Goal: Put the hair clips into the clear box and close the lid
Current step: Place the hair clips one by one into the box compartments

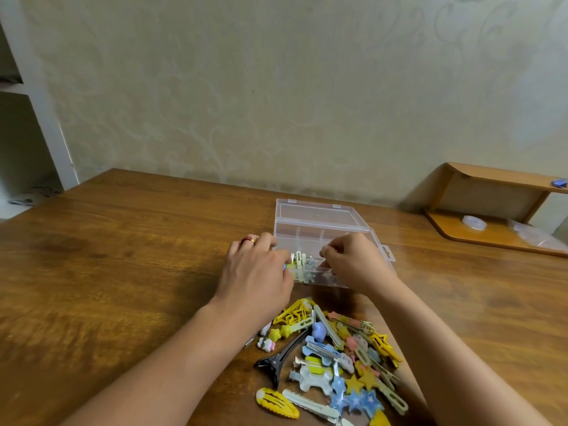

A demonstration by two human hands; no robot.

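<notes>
No readable text, label or number shows anywhere.

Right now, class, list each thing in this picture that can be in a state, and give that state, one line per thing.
clear box: open, a few clips inside its front compartments.
lid: swung back, lying flat behind the box.
pile of hair clips: loose on the table, not yet boxed.
black clip: lying in the pile, jaws closed.
left hand: fingers curled at the box's left edge.
right hand: fingers curled over the box; what it holds is hidden.
</notes>
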